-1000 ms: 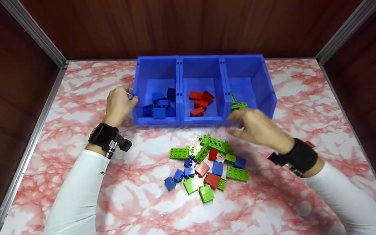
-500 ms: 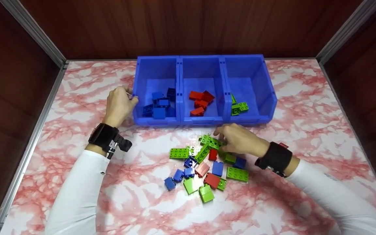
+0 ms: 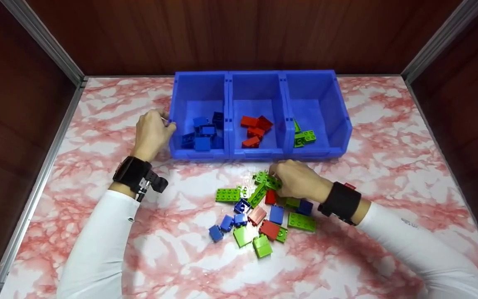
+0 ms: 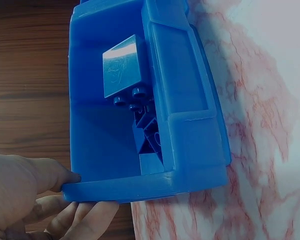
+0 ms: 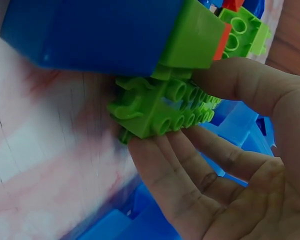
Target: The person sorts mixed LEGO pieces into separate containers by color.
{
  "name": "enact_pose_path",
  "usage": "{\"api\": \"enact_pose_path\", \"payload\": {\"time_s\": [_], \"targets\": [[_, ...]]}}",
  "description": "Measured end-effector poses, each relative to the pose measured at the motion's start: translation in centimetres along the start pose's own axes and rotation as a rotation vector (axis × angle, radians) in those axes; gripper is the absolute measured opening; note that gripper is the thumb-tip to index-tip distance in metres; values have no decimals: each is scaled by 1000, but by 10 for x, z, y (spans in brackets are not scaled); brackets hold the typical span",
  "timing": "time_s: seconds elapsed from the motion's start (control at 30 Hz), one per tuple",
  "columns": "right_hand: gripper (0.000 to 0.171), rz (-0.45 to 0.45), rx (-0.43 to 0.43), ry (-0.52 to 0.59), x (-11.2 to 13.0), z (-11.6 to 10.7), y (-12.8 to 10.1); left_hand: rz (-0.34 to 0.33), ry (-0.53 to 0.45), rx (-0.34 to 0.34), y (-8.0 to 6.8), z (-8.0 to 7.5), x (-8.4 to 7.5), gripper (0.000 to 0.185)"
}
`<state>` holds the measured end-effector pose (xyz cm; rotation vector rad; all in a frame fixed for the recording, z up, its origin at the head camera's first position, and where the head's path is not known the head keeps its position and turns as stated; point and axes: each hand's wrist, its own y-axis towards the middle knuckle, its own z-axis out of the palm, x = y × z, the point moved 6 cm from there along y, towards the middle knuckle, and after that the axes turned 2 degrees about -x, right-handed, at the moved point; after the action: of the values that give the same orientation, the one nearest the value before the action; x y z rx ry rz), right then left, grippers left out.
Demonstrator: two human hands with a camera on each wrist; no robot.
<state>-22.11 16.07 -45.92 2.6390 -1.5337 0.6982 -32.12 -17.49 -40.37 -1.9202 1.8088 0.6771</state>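
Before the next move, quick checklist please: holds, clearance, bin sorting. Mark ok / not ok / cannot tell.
1. Left bin held: ok, left hand pinches its outer rim.
2. Long green brick between thumb and fingers of right hand: ok.
3. Grip firmness: cannot tell, thumb tip hidden in right wrist view.
4. Space around that brick: not ok, an angled green brick and a small red brick crowd it.
5. Right bin, visible bricks all green: ok.
6. Middle bin, visible bricks all red: ok.
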Motion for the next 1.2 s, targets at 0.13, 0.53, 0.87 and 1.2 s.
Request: {"api": "enact_pose_path", "payload": {"time_s": [0.13,0.53,0.87,1.2], "targets": [[34,24,12,0,-1,2,1,17,7,-12,0,0,-1,27],[53,-88,-112,47,6,-35,-13,6,8,-5,0,0,0,30],[47,-86,-251,97,7,-105,-44,10,5,-2,1,0,0,30],[39,100,-429,-5,-36,-159,-32,17,1,-7,0,0,-1,28]]}}
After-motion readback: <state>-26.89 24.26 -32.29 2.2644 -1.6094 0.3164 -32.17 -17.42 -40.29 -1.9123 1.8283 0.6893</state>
